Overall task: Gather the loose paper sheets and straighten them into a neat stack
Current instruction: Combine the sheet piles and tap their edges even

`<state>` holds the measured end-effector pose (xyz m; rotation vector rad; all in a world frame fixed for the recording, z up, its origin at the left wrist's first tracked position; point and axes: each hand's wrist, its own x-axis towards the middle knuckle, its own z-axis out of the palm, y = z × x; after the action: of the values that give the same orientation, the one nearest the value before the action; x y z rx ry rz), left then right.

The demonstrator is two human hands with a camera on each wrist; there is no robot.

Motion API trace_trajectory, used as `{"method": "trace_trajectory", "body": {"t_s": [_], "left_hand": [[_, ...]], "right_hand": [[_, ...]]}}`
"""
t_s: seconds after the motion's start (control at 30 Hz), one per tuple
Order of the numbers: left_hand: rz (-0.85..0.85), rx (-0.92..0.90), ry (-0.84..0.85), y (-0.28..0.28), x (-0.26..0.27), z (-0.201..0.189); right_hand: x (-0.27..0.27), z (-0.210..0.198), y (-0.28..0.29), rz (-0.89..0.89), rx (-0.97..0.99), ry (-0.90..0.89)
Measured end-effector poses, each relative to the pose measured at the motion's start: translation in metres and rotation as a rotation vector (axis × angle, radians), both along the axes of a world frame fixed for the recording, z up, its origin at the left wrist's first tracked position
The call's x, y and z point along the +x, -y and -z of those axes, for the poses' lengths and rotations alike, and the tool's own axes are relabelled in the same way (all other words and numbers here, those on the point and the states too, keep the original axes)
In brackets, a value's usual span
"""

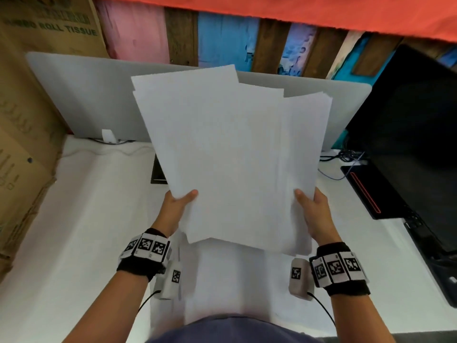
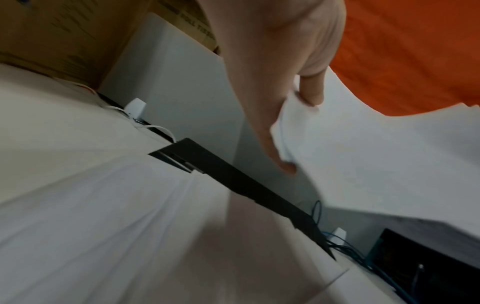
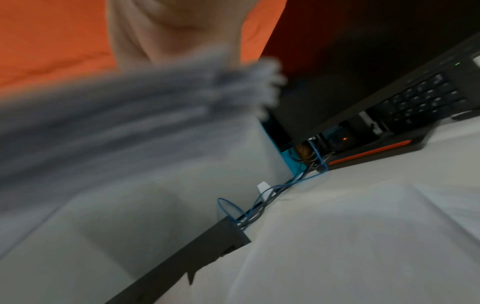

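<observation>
Both of my hands have a grip on one messy bundle of paper sheets (image 1: 232,154), left hand (image 1: 176,206) and right hand (image 1: 315,214) each pinching a bottom corner, thumbs on top, lifted above the white counter (image 1: 94,219), too many sheets to count, edges fanned unevenly.

A cardboard box (image 1: 27,100) stands left, a black monitor (image 1: 410,134) right, an orange cloth (image 1: 296,11) above.
</observation>
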<state>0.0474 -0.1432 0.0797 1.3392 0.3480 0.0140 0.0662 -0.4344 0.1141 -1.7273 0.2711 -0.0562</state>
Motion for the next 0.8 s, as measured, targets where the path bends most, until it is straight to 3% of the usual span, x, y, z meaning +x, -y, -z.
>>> {"method": "trace_trajectory", "body": {"t_s": [0.1, 0.2, 0.3, 0.43, 0.67, 0.8], "left_hand": [[0.101, 0.044, 0.056, 0.017, 0.007, -0.01], [0.048, 0.058, 0.095, 0.029, 0.009, -0.013], [-0.051, 0.053, 0.137, 0.032, 0.006, -0.013], [-0.044, 0.136, 0.189, 0.025, 0.0, -0.012], [-0.018, 0.22, 0.217, 0.012, 0.0, -0.017], [-0.038, 0.205, 0.338, 0.012, -0.002, -0.037]], "right_hand": [[0.001, -0.011, -0.018, -0.024, 0.113, 0.06], [-0.001, -0.016, -0.034, -0.004, 0.284, 0.137], [-0.001, -0.018, -0.043, -0.062, 0.234, 0.256], [0.007, -0.015, -0.045, -0.091, 0.098, 0.201], [0.006, -0.007, -0.057, -0.081, 0.208, 0.106], [0.007, -0.025, -0.061, -0.089, 0.251, 0.156]]}}
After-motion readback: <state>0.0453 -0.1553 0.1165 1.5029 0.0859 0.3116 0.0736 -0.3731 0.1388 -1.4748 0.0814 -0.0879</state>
